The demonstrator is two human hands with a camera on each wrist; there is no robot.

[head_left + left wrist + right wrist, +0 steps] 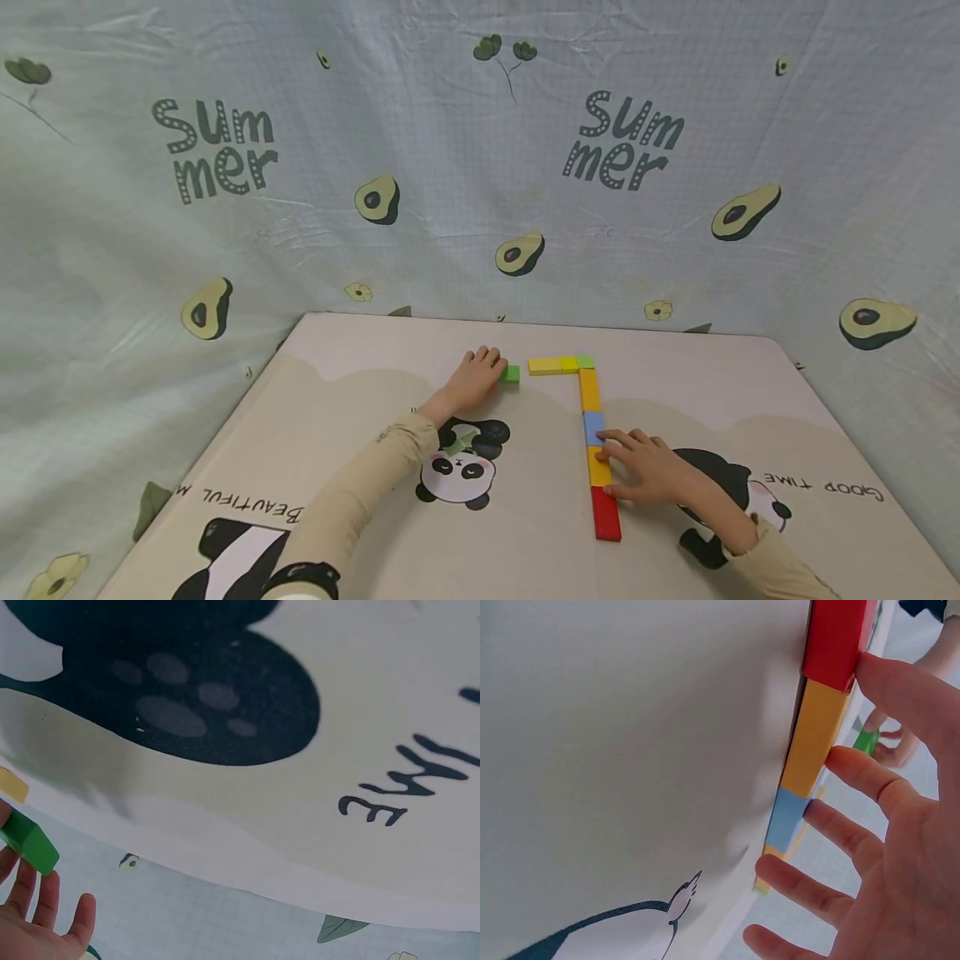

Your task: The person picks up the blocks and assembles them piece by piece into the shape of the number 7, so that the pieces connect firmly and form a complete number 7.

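Observation:
My left hand [474, 382] pinches a green block [512, 374] at the far side of the table, a small gap left of the block row; in the left wrist view the thumb and fingers hold that green block [31, 841]. The fingers of my right hand [648, 468] are spread along the right side of a column of blocks. From near to far it has a red block [607, 514], an orange block [598, 468], a blue block [593, 428] and another orange block [590, 389]. Right fingertips meet the red, orange and blue blocks in the right wrist view.
At the column's far end, a light green block [585, 362], a small yellow block [570, 364] and a longer yellow block [544, 367] run leftward. The table [525, 533] has panda prints and lettering. A curtain [435, 108] with avocado prints hangs behind its far edge.

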